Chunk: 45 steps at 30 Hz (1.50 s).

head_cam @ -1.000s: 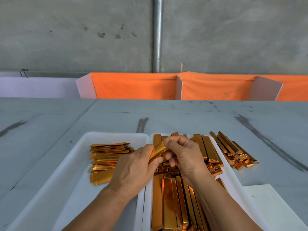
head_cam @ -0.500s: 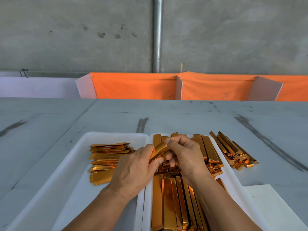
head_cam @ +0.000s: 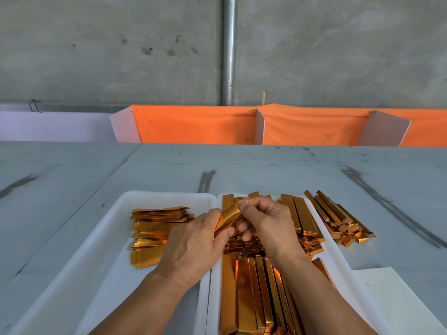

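Holds a gold foil box slantwise just above the heaped boxes in the right tray, near its left rim. Grips the lower end in the left hand, knuckles up, thumb laid along the side. Pinches the upper end with the curled fingers of the right hand, wrist bent inward. Reaches in with both forearms converging over the counter.

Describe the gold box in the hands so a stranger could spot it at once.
On the grey table, find the right-hand white tray. Over its far left corner the left hand and right hand pinch one gold box. It alone is lifted and tilted; the other gold pieces lie in stacks.
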### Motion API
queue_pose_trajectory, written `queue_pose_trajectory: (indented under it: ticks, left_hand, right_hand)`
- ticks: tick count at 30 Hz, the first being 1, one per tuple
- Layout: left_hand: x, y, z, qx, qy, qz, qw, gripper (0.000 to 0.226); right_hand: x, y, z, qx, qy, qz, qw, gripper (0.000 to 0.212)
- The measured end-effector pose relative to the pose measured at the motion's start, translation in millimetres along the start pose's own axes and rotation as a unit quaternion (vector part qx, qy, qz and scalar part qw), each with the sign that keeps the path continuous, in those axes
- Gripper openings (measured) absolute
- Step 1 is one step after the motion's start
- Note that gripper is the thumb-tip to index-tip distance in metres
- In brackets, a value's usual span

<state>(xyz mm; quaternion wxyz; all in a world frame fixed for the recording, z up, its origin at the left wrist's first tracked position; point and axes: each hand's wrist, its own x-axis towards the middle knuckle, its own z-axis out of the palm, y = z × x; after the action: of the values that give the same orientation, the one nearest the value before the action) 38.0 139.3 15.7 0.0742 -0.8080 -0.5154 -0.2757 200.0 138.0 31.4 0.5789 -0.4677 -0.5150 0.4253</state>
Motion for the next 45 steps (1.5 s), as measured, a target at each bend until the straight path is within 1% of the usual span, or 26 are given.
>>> queue_pose_trajectory:
  ticks: [6, 15, 18, 23, 26, 29, 35, 37, 41, 43, 45]
  left_hand:
    - [-0.8, -0.8, 1.2, -0.005, 0.003, 0.003, 1.000, 0.053]
    - [-0.7, -1.4, 1.0, -0.011, 0.012, -0.004, 1.000, 0.061]
    - [-0.9, -2.1, 1.5, -0.008, 0.012, -0.008, 1.000, 0.058]
    - [-3.0, -4.1, 3.2, -0.003, -0.002, -0.018, 1.000, 0.045]
    - [-2.6, -4.0, 3.5, 0.000, -0.004, -0.016, 1.000, 0.047]
    - [-1.0, -3.9, 4.1, -0.001, -0.002, -0.020, 1.000, 0.042]
    - [1.2, -2.0, 5.2, -0.005, 0.008, -0.019, 1.000, 0.038]
    - [1.2, -2.1, 4.7, -0.006, 0.009, -0.015, 1.000, 0.041]
    - [0.8, -1.2, 2.9, -0.010, 0.017, -0.010, 1.000, 0.056]
    - [0.5, -1.2, 1.9, -0.013, 0.018, -0.008, 1.000, 0.056]
    - [0.6, -1.5, 1.4, -0.012, 0.016, -0.006, 1.000, 0.051]
  right_hand:
    - [-0.2, -1.2, -0.3, -0.012, 0.002, 0.003, 1.000, 0.012]
    - [-4.1, 0.5, 2.0, -0.009, -0.004, -0.004, 1.000, 0.019]
    - [-5.2, 0.4, 4.0, -0.013, -0.007, -0.011, 1.000, 0.019]
    - [-7.2, 0.0, 5.9, -0.031, -0.007, -0.022, 0.999, 0.020]
    - [-7.7, -0.6, 5.2, -0.039, -0.010, -0.022, 0.999, 0.020]
    - [-6.3, -1.3, 5.0, -0.017, -0.010, 0.002, 1.000, 0.020]
    - [-4.0, -8.1, 4.0, 0.082, -0.019, 0.056, 0.995, 0.017]
    - [-3.1, -8.4, 3.5, 0.100, -0.022, 0.069, 0.992, 0.014]
    - [-2.3, -8.7, 1.8, 0.127, -0.024, 0.078, 0.989, 0.011]
    - [-2.0, -8.5, 1.3, 0.137, -0.025, 0.084, 0.987, 0.011]
    - [-1.8, -8.2, 1.1, 0.143, -0.026, 0.091, 0.985, 0.011]
